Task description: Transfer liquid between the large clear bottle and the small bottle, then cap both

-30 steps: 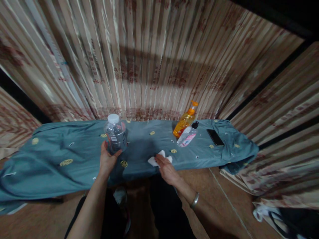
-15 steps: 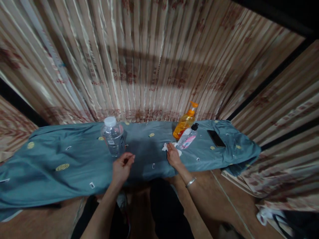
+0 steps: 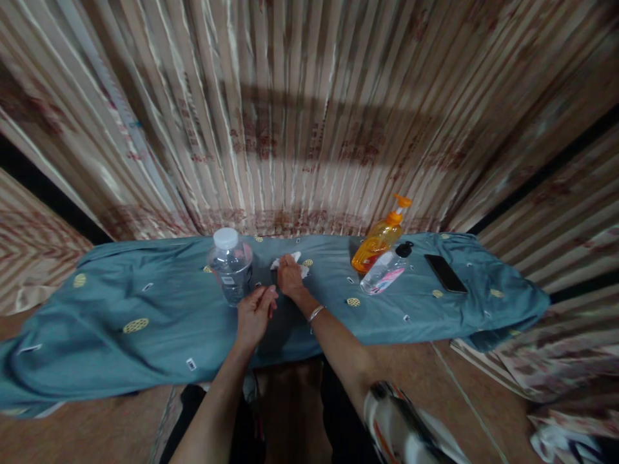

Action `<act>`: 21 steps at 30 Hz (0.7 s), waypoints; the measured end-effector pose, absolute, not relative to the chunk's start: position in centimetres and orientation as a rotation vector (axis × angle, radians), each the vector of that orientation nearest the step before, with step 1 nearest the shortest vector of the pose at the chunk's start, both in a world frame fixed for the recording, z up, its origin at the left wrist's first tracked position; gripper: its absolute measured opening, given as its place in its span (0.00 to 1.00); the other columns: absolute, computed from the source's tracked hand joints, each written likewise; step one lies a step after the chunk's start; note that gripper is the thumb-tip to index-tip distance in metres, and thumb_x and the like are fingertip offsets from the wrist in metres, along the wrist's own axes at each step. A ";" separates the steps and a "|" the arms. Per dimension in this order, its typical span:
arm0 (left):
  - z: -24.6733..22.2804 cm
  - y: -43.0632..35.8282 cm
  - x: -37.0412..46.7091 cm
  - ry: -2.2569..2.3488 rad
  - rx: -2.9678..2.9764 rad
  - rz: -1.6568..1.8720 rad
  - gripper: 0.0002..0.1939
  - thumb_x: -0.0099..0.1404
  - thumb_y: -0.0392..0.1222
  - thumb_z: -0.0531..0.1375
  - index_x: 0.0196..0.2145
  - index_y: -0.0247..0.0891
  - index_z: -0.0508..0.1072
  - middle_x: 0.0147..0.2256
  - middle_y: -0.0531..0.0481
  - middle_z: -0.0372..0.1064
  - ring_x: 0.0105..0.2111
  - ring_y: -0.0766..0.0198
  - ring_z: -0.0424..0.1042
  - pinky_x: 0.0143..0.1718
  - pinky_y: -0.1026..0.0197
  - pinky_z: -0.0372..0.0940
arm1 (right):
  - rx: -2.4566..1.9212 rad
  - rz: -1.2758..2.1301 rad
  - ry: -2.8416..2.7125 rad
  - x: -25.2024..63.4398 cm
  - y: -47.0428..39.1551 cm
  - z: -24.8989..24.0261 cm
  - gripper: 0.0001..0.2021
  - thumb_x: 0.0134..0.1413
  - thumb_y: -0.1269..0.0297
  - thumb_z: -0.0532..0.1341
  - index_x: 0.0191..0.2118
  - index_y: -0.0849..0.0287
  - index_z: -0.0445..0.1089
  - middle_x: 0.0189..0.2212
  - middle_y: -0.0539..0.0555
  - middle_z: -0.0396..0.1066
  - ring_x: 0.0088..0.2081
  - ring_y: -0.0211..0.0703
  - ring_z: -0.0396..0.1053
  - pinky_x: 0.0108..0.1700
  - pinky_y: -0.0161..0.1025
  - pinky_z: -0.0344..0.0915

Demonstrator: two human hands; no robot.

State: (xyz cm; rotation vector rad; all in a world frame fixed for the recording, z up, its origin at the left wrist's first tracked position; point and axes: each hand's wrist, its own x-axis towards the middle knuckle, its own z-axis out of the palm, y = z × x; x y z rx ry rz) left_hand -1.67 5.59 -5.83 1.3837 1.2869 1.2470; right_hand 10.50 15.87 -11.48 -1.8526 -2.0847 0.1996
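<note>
My right hand (image 3: 290, 277) presses a crumpled white tissue (image 3: 306, 271) onto the grey-green cloth with yellow pineapple prints (image 3: 164, 283). Parts of the tissue stick out on both sides of the fingers. Just in front of the clear plastic bottle with a white cap (image 3: 233, 270), my left hand (image 3: 256, 312) is closed, its fingers curled and nothing showing in them. It is close to my right wrist. Over to the right, an orange pump bottle (image 3: 377, 248) stands behind a clear bottle with a black top and pink label (image 3: 385, 273).
A dark phone (image 3: 445, 273) lies on the cloth at the right. Pleated curtains (image 3: 300, 129) hang behind and at both sides, with dark bars along them. Below the cloth's front edge are my legs and the brown floor (image 3: 435, 386).
My right hand has slid left with the tissue, away from the two bottles on the right and towards my left hand. The whole view has shifted a little.
</note>
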 end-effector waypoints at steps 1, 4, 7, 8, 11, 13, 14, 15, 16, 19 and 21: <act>-5.9 5.7 -1.6 1.286 1.379 1.250 0.20 0.60 0.61 0.58 0.23 0.41 0.72 0.16 0.56 0.62 0.15 0.67 0.60 0.19 0.62 0.57 | -1.797 0.215 -2.135 9.8 14.9 -11.4 0.19 0.66 0.71 0.53 0.61 0.67 0.62 0.61 0.68 0.64 0.64 0.54 0.59 0.63 0.51 0.60; -6.0 5.8 -1.4 1.272 1.368 1.260 0.20 0.59 0.60 0.59 0.22 0.42 0.71 0.16 0.56 0.62 0.16 0.67 0.60 0.19 0.62 0.57 | -1.624 0.265 -2.281 9.6 10.8 -11.3 0.21 0.66 0.67 0.57 0.62 0.67 0.62 0.63 0.68 0.62 0.65 0.53 0.57 0.64 0.49 0.60; -6.1 6.0 -1.2 1.256 1.357 1.269 0.19 0.57 0.60 0.60 0.23 0.41 0.71 0.17 0.55 0.63 0.16 0.67 0.61 0.20 0.62 0.58 | -1.474 0.311 -2.393 11.4 5.9 -11.2 0.19 0.66 0.67 0.58 0.61 0.61 0.63 0.60 0.62 0.66 0.63 0.46 0.62 0.62 0.45 0.64; -6.2 6.0 -1.1 1.253 1.352 1.269 0.19 0.56 0.60 0.61 0.23 0.41 0.71 0.17 0.55 0.64 0.16 0.67 0.61 0.20 0.62 0.58 | -1.415 0.327 -2.430 12.4 4.4 -11.2 0.19 0.66 0.68 0.58 0.61 0.60 0.63 0.60 0.61 0.67 0.62 0.46 0.62 0.61 0.45 0.64; -6.6 6.1 -0.9 1.249 1.340 1.256 0.19 0.53 0.61 0.62 0.23 0.41 0.72 0.19 0.54 0.67 0.15 0.67 0.61 0.18 0.62 0.58 | -1.335 0.385 -2.476 16.1 0.6 -11.5 0.21 0.67 0.70 0.55 0.63 0.64 0.62 0.65 0.65 0.62 0.66 0.51 0.59 0.65 0.50 0.61; -6.8 6.1 -0.8 1.247 1.331 1.244 0.20 0.51 0.62 0.63 0.24 0.41 0.72 0.19 0.53 0.68 0.14 0.67 0.62 0.18 0.62 0.58 | -1.417 0.405 -2.464 19.2 -1.2 -11.8 0.22 0.68 0.71 0.52 0.65 0.64 0.61 0.66 0.64 0.61 0.68 0.51 0.57 0.66 0.50 0.60; -6.9 6.1 -0.8 1.246 1.326 1.240 0.21 0.50 0.62 0.64 0.25 0.41 0.73 0.19 0.53 0.69 0.14 0.67 0.62 0.17 0.62 0.58 | -1.476 0.407 -2.436 20.8 -1.9 -11.9 0.23 0.67 0.71 0.52 0.65 0.65 0.61 0.66 0.65 0.60 0.68 0.51 0.57 0.67 0.50 0.59; -6.9 6.1 -0.8 1.245 1.321 1.236 0.21 0.49 0.63 0.64 0.25 0.41 0.73 0.19 0.53 0.69 0.15 0.67 0.62 0.17 0.62 0.58 | -1.556 0.393 -2.392 22.4 -2.5 -12.0 0.23 0.67 0.71 0.51 0.66 0.64 0.61 0.67 0.65 0.60 0.68 0.50 0.57 0.67 0.50 0.60; -7.0 6.1 -0.8 1.243 1.317 1.233 0.21 0.48 0.63 0.65 0.25 0.40 0.73 0.19 0.53 0.70 0.15 0.67 0.63 0.18 0.62 0.59 | -1.651 0.360 -2.341 24.0 -3.0 -12.1 0.23 0.68 0.71 0.50 0.66 0.63 0.61 0.67 0.64 0.60 0.68 0.50 0.58 0.67 0.52 0.59; -7.1 6.1 -0.7 1.242 1.301 1.232 0.21 0.46 0.62 0.65 0.25 0.40 0.73 0.20 0.52 0.70 0.15 0.67 0.63 0.18 0.62 0.60 | -1.957 0.216 -2.159 28.1 -4.2 -12.1 0.23 0.68 0.71 0.48 0.65 0.63 0.62 0.66 0.65 0.61 0.68 0.54 0.58 0.67 0.60 0.56; -7.1 6.1 -0.7 1.243 1.291 1.237 0.21 0.46 0.61 0.65 0.25 0.40 0.74 0.20 0.52 0.71 0.15 0.67 0.64 0.18 0.62 0.60 | -2.123 0.167 -2.032 30.5 -4.8 -12.1 0.23 0.68 0.70 0.47 0.65 0.68 0.62 0.66 0.69 0.60 0.68 0.58 0.58 0.66 0.63 0.57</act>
